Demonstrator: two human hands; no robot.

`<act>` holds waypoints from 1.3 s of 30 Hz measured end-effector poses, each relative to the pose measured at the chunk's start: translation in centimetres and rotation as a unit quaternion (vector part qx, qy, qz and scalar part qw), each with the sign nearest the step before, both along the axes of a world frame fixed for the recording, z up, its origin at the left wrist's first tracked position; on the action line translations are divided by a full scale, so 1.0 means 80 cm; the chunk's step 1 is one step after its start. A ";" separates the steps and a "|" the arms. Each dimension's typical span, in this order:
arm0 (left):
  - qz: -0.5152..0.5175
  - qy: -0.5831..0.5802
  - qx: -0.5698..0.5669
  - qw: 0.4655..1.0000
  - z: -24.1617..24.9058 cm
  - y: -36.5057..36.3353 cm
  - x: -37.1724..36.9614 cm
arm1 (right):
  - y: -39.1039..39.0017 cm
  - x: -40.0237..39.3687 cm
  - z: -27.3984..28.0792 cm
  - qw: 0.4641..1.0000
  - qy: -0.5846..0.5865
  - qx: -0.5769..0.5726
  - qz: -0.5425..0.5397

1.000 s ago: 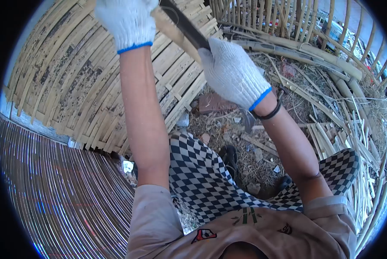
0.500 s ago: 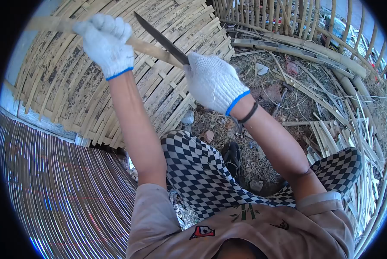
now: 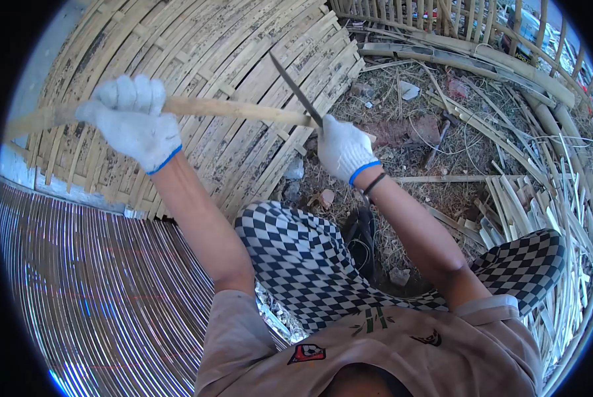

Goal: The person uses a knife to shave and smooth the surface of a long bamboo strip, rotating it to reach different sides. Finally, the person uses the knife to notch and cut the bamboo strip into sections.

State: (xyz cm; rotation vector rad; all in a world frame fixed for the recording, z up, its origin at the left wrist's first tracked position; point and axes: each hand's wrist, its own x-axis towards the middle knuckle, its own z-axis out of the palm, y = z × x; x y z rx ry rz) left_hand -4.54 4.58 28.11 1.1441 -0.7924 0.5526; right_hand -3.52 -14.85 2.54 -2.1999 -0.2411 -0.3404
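My left hand [image 3: 129, 124], in a white knit glove with a blue cuff, is closed around a long pale bamboo strip [image 3: 240, 111]. The strip runs across the view from the far left to my right hand [image 3: 345, 151], which wears a matching glove. That hand grips a knife [image 3: 295, 87] whose dark narrow blade points up and to the left. Near the base of the blade, the strip's right end meets the knife. My right fingers hide the handle.
Below the strip lies a woven bamboo panel [image 3: 203, 56]. Bricks [image 3: 425, 130], stones and dry straw litter the ground to the right. Split bamboo pieces [image 3: 518, 212] are piled at the right, bamboo poles [image 3: 468, 73] lie behind, and a ribbed sheet [image 3: 104, 278] stretches along the lower left.
My right hand and the knife have moved right and slightly down, away from my left hand. My left hand has shifted a little left and down, and more strip shows between the hands.
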 end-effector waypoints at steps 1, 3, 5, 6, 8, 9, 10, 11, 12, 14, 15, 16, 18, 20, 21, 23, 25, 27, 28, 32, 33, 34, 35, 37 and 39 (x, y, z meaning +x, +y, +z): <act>-0.042 0.010 0.001 0.999 0.002 -0.004 -0.002 | -0.004 -0.001 0.006 0.999 -0.032 -0.015 -0.005; -0.002 0.017 0.004 1.000 0.003 -0.013 -0.006 | -0.004 -0.025 0.023 0.999 -0.038 -0.027 0.005; 0.014 0.022 0.011 1.000 0.000 -0.016 -0.008 | -0.003 -0.023 0.006 1.000 -0.002 -0.013 0.012; 0.004 0.018 0.014 1.000 -0.001 -0.015 -0.009 | -0.005 -0.017 -0.005 1.000 0.010 -0.008 0.013; -0.017 0.001 0.021 1.000 0.002 -0.014 -0.011 | -0.002 0.019 -0.064 0.999 -0.009 0.043 -0.024; 0.017 0.002 0.012 1.000 0.004 -0.008 -0.008 | 0.003 0.024 -0.064 1.000 0.000 0.010 -0.027; 0.049 0.008 0.004 0.999 0.006 -0.001 -0.003 | 0.006 0.024 -0.059 0.999 0.014 -0.021 -0.031; 0.082 0.017 0.000 0.997 0.005 0.005 0.003 | 0.005 0.013 -0.061 1.000 -0.003 -0.019 -0.022; 0.114 0.008 0.002 0.993 0.006 -0.001 0.004 | -0.002 -0.002 -0.047 0.999 -0.023 -0.018 -0.013; 0.187 -0.006 0.006 0.982 0.003 -0.012 -0.002 | -0.005 0.001 -0.052 1.000 -0.010 -0.019 -0.015; 0.075 -0.022 0.015 0.997 0.002 -0.004 -0.001 | -0.006 0.012 -0.074 0.999 0.026 -0.018 -0.026; 0.107 -0.018 0.015 0.994 -0.001 -0.004 -0.005 | -0.009 0.023 -0.096 0.997 0.061 -0.019 -0.036; 0.157 -0.026 0.014 0.987 0.002 -0.013 -0.007 | -0.021 0.041 -0.110 0.996 0.078 -0.017 -0.045; -0.018 -0.006 0.040 0.999 0.012 0.003 -0.003 | -0.029 0.024 -0.096 0.997 0.066 -0.017 -0.035; -0.100 0.013 0.052 0.994 0.013 0.008 -0.006 | -0.019 0.021 -0.103 0.999 0.038 -0.003 -0.033; -0.013 0.000 0.047 0.999 0.012 0.014 -0.005 | -0.014 0.020 -0.111 0.998 0.043 0.025 -0.027; 0.098 -0.028 0.030 0.994 0.011 0.004 -0.003 | -0.008 0.033 -0.129 0.998 0.050 0.006 -0.046; 0.233 -0.055 0.008 0.971 0.004 -0.017 -0.002 | -0.016 0.037 -0.160 0.996 0.067 -0.005 -0.061; 0.148 -0.038 0.029 0.988 0.011 -0.007 0.002 | -0.025 0.041 -0.158 0.994 0.074 -0.010 -0.074; -0.051 0.013 0.084 0.995 0.024 0.037 -0.002 | -0.027 0.053 -0.202 0.987 0.129 -0.024 -0.093; -0.088 0.012 0.086 0.992 0.024 0.035 -0.003 | -0.035 0.058 -0.209 0.987 0.117 -0.017 -0.106; -0.129 0.005 0.087 0.988 0.024 0.030 0.002 | -0.040 0.061 -0.213 0.987 0.119 -0.019 -0.102; -0.130 -0.006 0.086 0.988 0.024 0.023 0.006 | -0.046 0.062 -0.220 0.987 0.123 -0.022 -0.101; -0.120 -0.006 0.090 0.989 0.025 0.012 -0.001 | -0.048 0.049 -0.224 0.985 0.142 -0.028 -0.091; -0.109 0.005 0.083 0.991 0.028 0.012 0.002 | -0.042 0.051 -0.230 0.982 0.166 -0.016 -0.094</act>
